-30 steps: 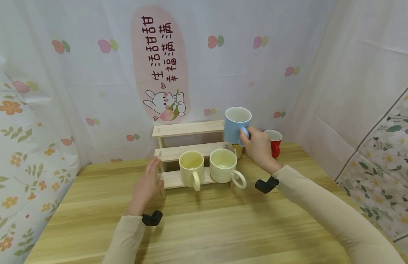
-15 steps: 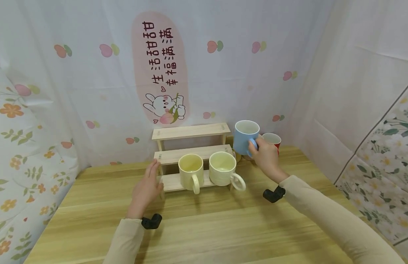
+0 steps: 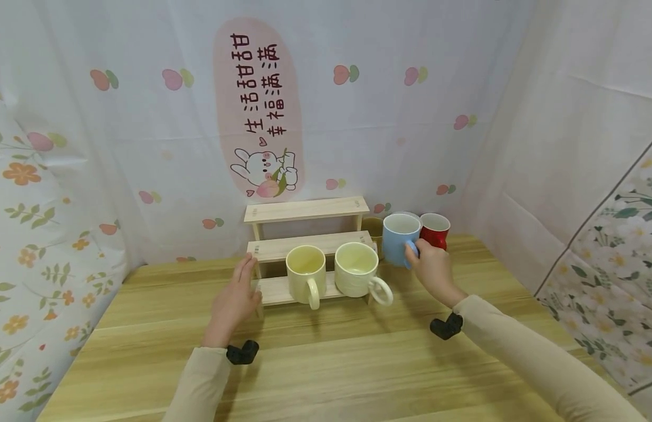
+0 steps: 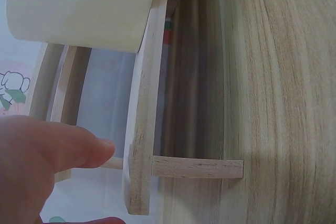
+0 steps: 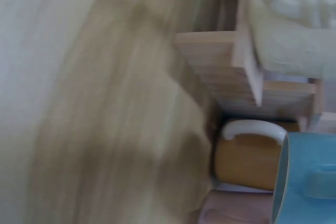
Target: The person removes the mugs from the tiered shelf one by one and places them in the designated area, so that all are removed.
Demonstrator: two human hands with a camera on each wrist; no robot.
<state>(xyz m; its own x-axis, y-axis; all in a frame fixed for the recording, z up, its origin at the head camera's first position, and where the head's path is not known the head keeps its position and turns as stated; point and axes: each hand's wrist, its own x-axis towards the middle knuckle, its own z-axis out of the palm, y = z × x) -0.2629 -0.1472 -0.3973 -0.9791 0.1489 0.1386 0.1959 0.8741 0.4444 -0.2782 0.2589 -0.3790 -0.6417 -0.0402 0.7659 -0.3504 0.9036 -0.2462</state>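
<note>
My right hand [image 3: 435,269] grips the handle of a blue mug [image 3: 397,240], upright just right of the wooden rack; whether its base touches the table I cannot tell. In the right wrist view the blue mug [image 5: 310,182] is beside an amber cup [image 5: 247,161] with a white handle and a pinkish cup [image 5: 236,208]. My left hand [image 3: 233,305] rests at the left end of the three-tier rack [image 3: 305,211], fingers fairly straight. A yellow mug [image 3: 305,266] and a pale green mug [image 3: 356,269] with a ring handle stand on the lowest tier.
A red mug [image 3: 437,230] stands on the table right of the blue one. Another rim shows partly behind the blue mug. A printed curtain [image 3: 410,140] hangs behind the wooden table [image 3: 326,363]. The upper two tiers are bare boards.
My right hand has carried the blue mug from in front of the rack's upper right end down and rightward, beside the rack. The left hand has stayed at the rack's left end.
</note>
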